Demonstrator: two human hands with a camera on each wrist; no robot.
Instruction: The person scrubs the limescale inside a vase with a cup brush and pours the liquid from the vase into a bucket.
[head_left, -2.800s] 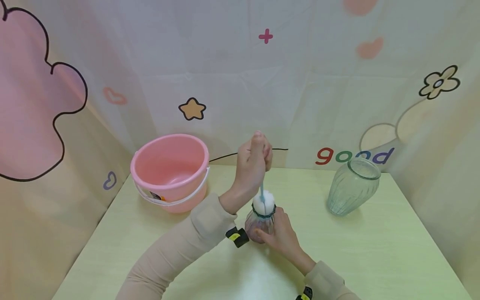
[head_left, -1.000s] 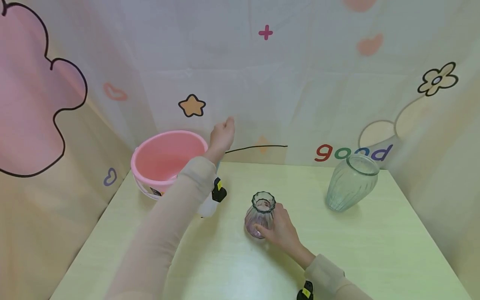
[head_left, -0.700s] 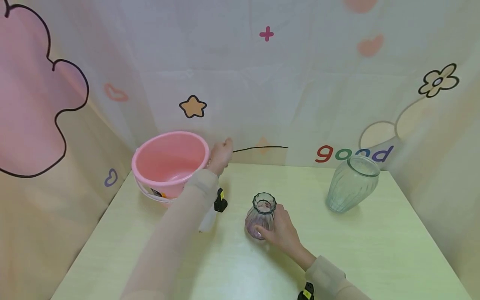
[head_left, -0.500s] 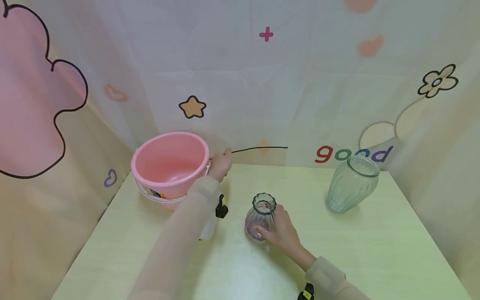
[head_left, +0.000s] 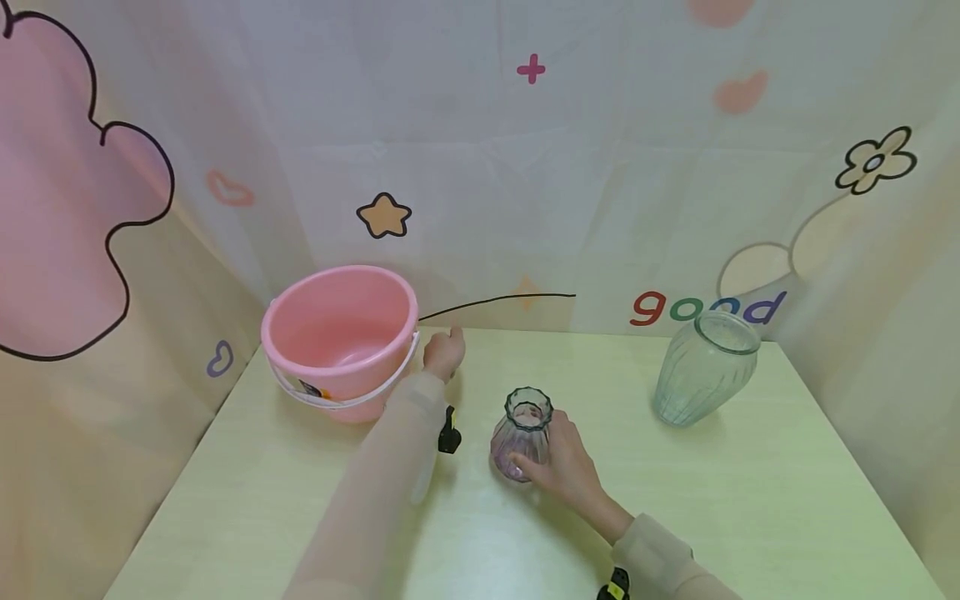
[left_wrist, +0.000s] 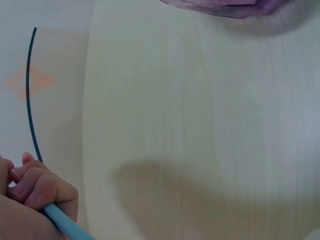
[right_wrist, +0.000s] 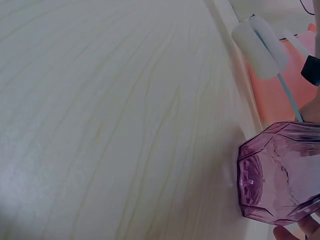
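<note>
My left hand [head_left: 445,354] grips the blue handle [left_wrist: 70,223] of a sponge bottle brush, to the right of the pink bucket. Its white sponge head [right_wrist: 261,47] points back toward me, and in the head view the left sleeve covers most of it. Whether the sponge touches the table I cannot tell. A small ribbed glass vase [head_left: 517,442], purple below with a dark scalloped rim, stands upright at the middle. Around its right side my right hand [head_left: 568,467] holds on, the thumb across the front. In the right wrist view only a few fingertips [right_wrist: 305,227] show beneath the vase.
The pink bucket [head_left: 360,375] with a white handle stands at the back left. At the back right is a larger pale green glass vase [head_left: 705,375]. A printed curtain [head_left: 465,125] encloses the pale table [head_left: 712,500] behind and at the sides.
The brush has come out of the small vase and gone left with my left hand, which has since sunk lower beside the bucket. My right hand keeps its hold on the vase.
</note>
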